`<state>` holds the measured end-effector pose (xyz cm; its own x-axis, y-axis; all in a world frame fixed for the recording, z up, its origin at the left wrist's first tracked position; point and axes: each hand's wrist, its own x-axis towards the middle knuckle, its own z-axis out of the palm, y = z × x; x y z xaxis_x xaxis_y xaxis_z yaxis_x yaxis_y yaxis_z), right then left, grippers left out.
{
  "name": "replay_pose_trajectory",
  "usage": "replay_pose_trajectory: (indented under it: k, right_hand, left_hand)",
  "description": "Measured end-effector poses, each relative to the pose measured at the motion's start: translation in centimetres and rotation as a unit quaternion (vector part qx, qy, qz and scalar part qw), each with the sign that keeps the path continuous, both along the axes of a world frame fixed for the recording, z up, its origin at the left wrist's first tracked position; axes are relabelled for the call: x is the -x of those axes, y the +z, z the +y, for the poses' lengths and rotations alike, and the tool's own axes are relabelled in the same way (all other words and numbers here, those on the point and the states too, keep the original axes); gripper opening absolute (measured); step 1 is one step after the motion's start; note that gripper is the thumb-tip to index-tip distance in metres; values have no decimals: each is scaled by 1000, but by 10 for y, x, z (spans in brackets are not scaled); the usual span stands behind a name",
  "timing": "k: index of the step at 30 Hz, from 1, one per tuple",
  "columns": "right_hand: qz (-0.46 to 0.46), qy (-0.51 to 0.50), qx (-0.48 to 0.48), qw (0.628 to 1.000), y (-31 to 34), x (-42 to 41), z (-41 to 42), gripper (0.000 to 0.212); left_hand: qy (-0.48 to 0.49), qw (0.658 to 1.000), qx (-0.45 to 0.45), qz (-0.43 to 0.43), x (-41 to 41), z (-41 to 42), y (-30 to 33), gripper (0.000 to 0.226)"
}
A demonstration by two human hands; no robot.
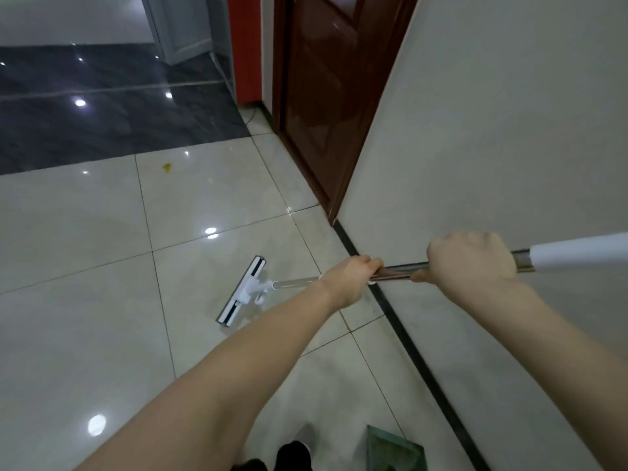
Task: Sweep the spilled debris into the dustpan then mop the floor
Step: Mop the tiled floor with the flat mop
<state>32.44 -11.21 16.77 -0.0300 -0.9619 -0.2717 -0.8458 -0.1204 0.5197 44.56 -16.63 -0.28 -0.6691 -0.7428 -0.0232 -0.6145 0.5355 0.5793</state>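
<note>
A flat mop with a white head (242, 289) rests on the pale tiled floor (85, 317), its metal pole (401, 270) running up to the right into a white grip. My left hand (350, 280) is closed around the pole lower down, nearer the head. My right hand (472, 260) grips the pole higher up, just below the white grip. A small yellow-green bit of debris (166, 167) lies on the tiles near the dark floor strip, well ahead of the mop head. A green dustpan (394, 448) sits on the floor at the bottom edge, by the wall.
A cream wall (492, 147) with a dark skirting runs along the right. A dark red-brown door (323, 96) stands ahead, with a red panel (244, 49) to its left. Dark glossy tiles (102, 113) cover the far floor. My black shoes (292, 453) show at the bottom.
</note>
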Motion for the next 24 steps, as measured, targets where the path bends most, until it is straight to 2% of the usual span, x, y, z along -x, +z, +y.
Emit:
replay_pose_trajectory:
  k: [8,11,16,18,21,24]
  right_hand:
    - [-54,-86,-66,993,-83,-100,85,21]
    - [-51,-120,-78,988,-92,-119,118,27]
    - [-50,-178,-122,975,-100,-129,174,20]
    - [-50,-184,-147,971,-102,-130,190,24]
    - [-71,-203,-192,958,-109,-130,217,32]
    - [-110,-230,-234,938,-118,-127,250,32]
  left_hand:
    - [-58,994,-58,-76,-94,79,-78,43]
    - [-57,994,-68,-68,-111,112,-105,42]
    - [-81,986,-96,-111,-113,156,-109,40]
    - [-87,983,-126,-97,-114,171,-113,40]
    - [-75,974,-192,-94,-116,199,-119,45]
    - [-5,966,-249,-71,-115,237,-119,49]
